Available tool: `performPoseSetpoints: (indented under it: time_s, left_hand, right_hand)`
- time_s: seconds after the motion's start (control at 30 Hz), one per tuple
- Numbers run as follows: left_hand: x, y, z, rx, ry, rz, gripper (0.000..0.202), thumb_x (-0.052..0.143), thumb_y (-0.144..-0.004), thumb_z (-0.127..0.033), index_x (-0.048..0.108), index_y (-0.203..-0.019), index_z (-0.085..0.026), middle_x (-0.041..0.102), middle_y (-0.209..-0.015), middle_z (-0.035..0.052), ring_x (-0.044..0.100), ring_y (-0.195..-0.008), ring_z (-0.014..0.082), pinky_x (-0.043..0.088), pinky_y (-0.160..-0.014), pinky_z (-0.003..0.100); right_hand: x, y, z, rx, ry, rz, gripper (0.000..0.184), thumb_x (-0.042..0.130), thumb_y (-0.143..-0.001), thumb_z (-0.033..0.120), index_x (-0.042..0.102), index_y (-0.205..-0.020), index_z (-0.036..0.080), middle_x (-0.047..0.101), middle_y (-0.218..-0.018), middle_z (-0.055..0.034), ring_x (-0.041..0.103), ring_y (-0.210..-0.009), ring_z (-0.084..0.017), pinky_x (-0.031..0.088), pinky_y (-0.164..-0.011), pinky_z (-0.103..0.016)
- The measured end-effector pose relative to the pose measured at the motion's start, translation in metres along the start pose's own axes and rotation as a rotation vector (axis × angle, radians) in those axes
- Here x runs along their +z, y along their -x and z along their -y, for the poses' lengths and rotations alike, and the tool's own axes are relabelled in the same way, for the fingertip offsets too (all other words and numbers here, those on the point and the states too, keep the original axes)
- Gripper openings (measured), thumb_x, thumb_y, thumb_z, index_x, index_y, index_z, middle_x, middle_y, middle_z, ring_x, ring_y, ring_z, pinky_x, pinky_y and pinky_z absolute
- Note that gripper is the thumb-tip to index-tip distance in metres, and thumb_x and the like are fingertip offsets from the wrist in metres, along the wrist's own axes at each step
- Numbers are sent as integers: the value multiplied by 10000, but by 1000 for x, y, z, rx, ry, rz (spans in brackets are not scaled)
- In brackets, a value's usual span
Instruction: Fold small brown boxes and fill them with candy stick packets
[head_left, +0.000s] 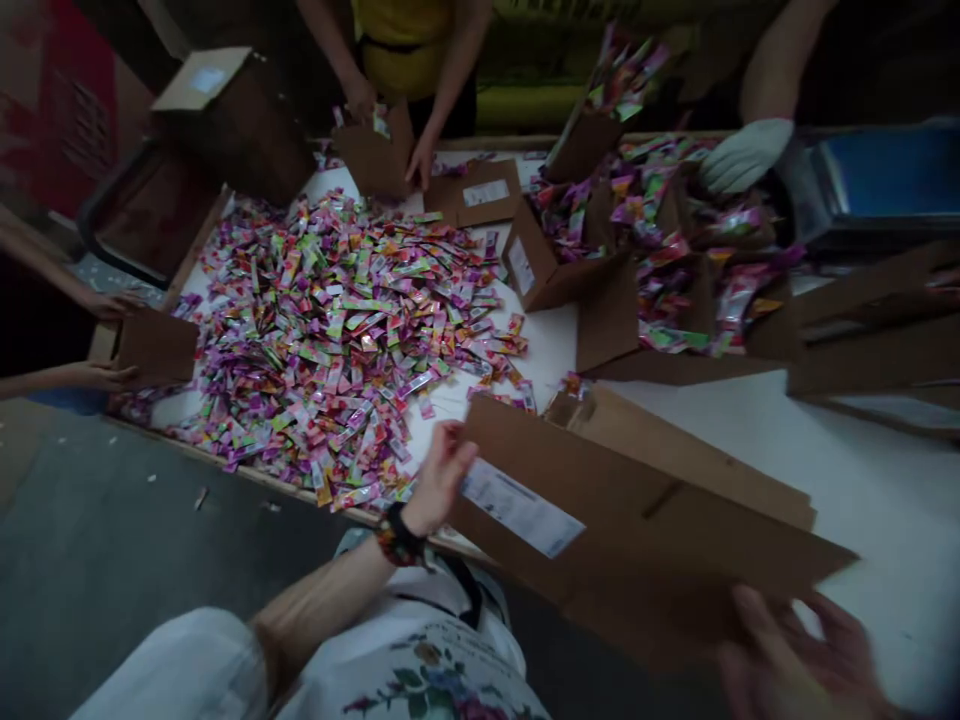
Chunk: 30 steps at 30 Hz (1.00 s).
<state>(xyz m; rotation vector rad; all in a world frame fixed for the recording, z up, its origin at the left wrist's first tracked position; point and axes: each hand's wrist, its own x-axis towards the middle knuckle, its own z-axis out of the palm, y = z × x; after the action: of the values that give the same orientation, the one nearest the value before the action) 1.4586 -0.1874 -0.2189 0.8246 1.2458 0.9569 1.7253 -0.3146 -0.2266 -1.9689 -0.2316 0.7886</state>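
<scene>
A long brown cardboard box (637, 530) with a white printed label is tilted in front of me over the table's near edge. My left hand (442, 478), a dark beaded bracelet at its wrist, grips the box's left end with the thumb on the label side. At the lower right end, my right hand (802, 650) is closed on the cardboard edge; it is dim and slightly blurred. Behind the box, another brown cardboard piece or flap (690, 455) shows. Beyond my left hand spreads a large heap of small colourful wrapped packets (352, 320).
Packet-filled cartons (607, 320) stand at the right back, near a co-worker's gloved hand (746, 157). Another person handles a carton (379, 150) across the table, and one at left holds a box (157, 345). White table surface (885, 490) shows at right.
</scene>
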Motion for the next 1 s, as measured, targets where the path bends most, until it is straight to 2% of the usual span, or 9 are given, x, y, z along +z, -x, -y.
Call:
performPoseSetpoints:
  time_s: [0.13, 0.27, 0.37, 0.5, 0.63, 0.73, 0.83, 0.9, 1.0]
  left_hand:
    - [-128, 15, -42, 222, -193, -309, 297, 629, -814, -486, 590, -812, -191, 624, -832, 13, 569, -844, 170, 423, -810, 285]
    - [-224, 20, -38, 187, -312, -268, 289, 723, -734, -433, 645, -829, -172, 645, -831, 10, 576, -829, 153, 415, -792, 262]
    - [-264, 16, -24, 79, -263, -218, 328, 801, -620, -412, 678, -783, -156, 686, -809, 27, 605, -835, 170, 435, -830, 288]
    - [-277, 9, -10, 56, -151, -356, 313, 796, -602, -419, 694, -712, -144, 701, -737, 35, 631, -783, 186, 466, -847, 330]
    - [-267, 20, -3, 122, -149, -369, 472, 679, -744, -471, 713, -1065, -126, 720, -1106, 122, 634, -1053, 252, 455, -980, 399]
    - [-262, 38, 2, 245, -364, -257, 447, 608, -829, -443, 686, -1183, -181, 578, -1381, 107, 484, -1299, 259, 324, -1130, 433]
    - [-258, 42, 5, 255, -704, -75, 341, 523, -878, -425, 783, -805, -217, 603, -1352, 84, 423, -1304, 309, 272, -1138, 521]
    - [-253, 33, 6, 245, -906, -62, 431, 473, -893, -383, 716, -586, -204, 640, -1275, 106, 426, -1236, 341, 312, -1085, 562]
    - [-245, 13, 11, 307, -1052, -268, 254, 501, -867, -316, 682, -774, -165, 574, -1228, 165, 458, -1157, 334, 391, -1014, 552]
  right_hand:
    - [107, 80, -22, -156, -163, 402, 548, 792, -569, 415, 566, -1044, 259, 627, -1143, -111, 581, -1157, -331, 409, -1049, -570]
    - [214, 134, -53, -325, -359, 319, 464, 728, -672, 474, 523, -998, 214, 582, -1082, -60, 549, -1104, -244, 356, -1059, -498]
    - [248, 154, -65, -333, -286, 359, 499, 715, -694, 478, 499, -1053, 206, 534, -1106, -58, 508, -1091, -223, 339, -1056, -460]
    - [245, 174, -65, -393, -222, 502, 567, 669, -716, 490, 473, -1164, 203, 506, -1161, -77, 486, -1108, -240, 348, -1055, -450]
    - [240, 199, -77, -478, -89, 942, 735, 651, -737, 507, 379, -1354, 215, 430, -1381, -106, 383, -1323, -273, 288, -1138, -447]
    - [245, 197, -100, -418, 37, 815, 862, 664, -728, 507, 279, -1441, 214, 343, -1478, -116, 314, -1394, -272, 236, -1173, -467]
    - [249, 167, -104, -265, 63, 714, 900, 682, -679, 500, 326, -1450, 201, 442, -1423, -127, 420, -1326, -299, 299, -1140, -504]
    - [248, 144, -86, -232, 87, 930, 879, 708, -652, 498, 409, -1427, 212, 515, -1380, -122, 488, -1271, -311, 348, -1111, -510]
    - [242, 127, -38, -431, 212, 1324, 776, 664, -743, 553, 465, -1420, 229, 472, -1455, -109, 412, -1357, -301, 286, -1152, -508]
